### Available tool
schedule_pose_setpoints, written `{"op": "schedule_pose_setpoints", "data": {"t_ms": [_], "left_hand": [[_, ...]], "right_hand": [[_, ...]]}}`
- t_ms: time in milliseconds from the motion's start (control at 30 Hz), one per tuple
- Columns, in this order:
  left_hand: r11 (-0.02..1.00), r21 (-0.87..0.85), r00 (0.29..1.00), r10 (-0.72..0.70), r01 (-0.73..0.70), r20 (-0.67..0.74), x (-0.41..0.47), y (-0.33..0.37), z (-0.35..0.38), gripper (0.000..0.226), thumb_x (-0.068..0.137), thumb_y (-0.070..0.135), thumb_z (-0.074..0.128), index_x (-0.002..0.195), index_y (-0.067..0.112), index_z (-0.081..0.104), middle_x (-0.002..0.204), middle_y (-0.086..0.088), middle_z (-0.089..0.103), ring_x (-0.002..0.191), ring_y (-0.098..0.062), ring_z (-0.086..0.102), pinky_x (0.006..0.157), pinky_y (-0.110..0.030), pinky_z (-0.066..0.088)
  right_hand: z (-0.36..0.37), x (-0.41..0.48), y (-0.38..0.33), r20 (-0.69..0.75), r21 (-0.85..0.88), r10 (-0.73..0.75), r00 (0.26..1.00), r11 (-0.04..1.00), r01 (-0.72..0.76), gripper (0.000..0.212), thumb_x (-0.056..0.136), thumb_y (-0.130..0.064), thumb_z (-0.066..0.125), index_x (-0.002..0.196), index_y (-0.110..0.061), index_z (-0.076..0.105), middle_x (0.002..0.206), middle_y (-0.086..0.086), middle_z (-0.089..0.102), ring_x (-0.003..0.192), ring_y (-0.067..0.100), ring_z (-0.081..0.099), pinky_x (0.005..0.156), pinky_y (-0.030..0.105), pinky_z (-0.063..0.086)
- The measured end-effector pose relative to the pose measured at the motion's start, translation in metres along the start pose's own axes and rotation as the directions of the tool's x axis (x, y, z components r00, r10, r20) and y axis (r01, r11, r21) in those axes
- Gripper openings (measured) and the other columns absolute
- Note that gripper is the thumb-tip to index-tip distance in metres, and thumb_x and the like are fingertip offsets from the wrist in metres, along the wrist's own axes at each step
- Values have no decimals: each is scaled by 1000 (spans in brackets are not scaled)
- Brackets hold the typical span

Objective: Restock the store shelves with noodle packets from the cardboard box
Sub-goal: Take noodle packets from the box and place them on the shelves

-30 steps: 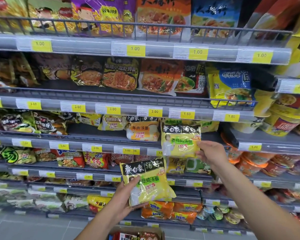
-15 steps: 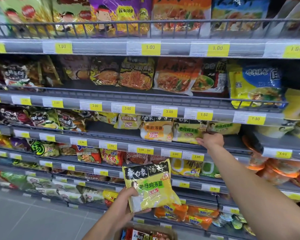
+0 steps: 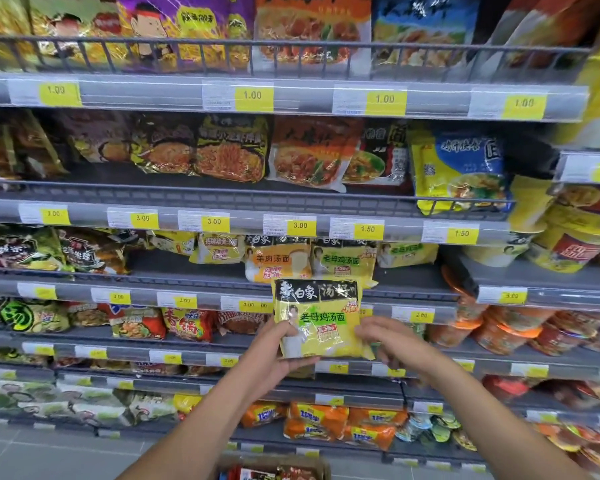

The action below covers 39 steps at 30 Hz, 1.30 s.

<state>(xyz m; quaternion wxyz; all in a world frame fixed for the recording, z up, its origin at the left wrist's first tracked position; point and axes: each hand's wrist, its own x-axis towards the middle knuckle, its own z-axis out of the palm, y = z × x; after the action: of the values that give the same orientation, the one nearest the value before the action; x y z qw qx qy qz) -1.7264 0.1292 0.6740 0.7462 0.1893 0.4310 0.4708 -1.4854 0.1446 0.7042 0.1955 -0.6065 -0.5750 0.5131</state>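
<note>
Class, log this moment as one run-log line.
left hand: grips yellow plastic noodle packet | right hand: holds its right edge | packet: upright, before grey shelf | brown cardboard box: below

noodle packet [image 3: 321, 320] — yellow, black top band, green label | price tags [image 3: 300, 226] — yellow | shelves [image 3: 326, 204] — grey
</note>
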Motion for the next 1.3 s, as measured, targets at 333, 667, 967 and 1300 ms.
{"op": "schedule_pose_setpoints", "data": {"t_ms": [333,667,967,1300], "left_hand": [[720,595,865,495,-357,-80,58,31,61,45,94,13,71,128,24,43,111,1,57,80,-16,70,75,-38,64],[-228,949,765,564,-219,313,90,17,49,33,95,27,55,126,35,62,145,1,50,136,-22,44,103,-45,43],[-431,902,880,420,-24,224,93,18,52,68,90,38,54,154,36,33,163,0,23,144,-26,24,111,-47,26],[-404,912,787,536,-78,305,86,3,34,64,87,30,54,149,38,40,163,-1,23,145,-26,21,109,-44,31]], "right_hand": [[-11,45,5,-485,193,-69,872,964,184,28,92,-18,68,114,-22,50,82,7,71,67,16,64,68,34,51],[-2,78,9,-392,-580,-415,821,804,130,41,97,-39,54,136,-31,59,133,2,56,118,24,56,99,41,47],[4,87,14,-350,-781,-311,884,618,-92,56,98,-60,33,151,-43,32,155,-2,39,143,26,29,110,47,26],[8,84,15,-473,-668,-338,814,740,-81,48,94,-54,46,139,-37,52,165,10,17,151,29,12,116,51,21]]}}
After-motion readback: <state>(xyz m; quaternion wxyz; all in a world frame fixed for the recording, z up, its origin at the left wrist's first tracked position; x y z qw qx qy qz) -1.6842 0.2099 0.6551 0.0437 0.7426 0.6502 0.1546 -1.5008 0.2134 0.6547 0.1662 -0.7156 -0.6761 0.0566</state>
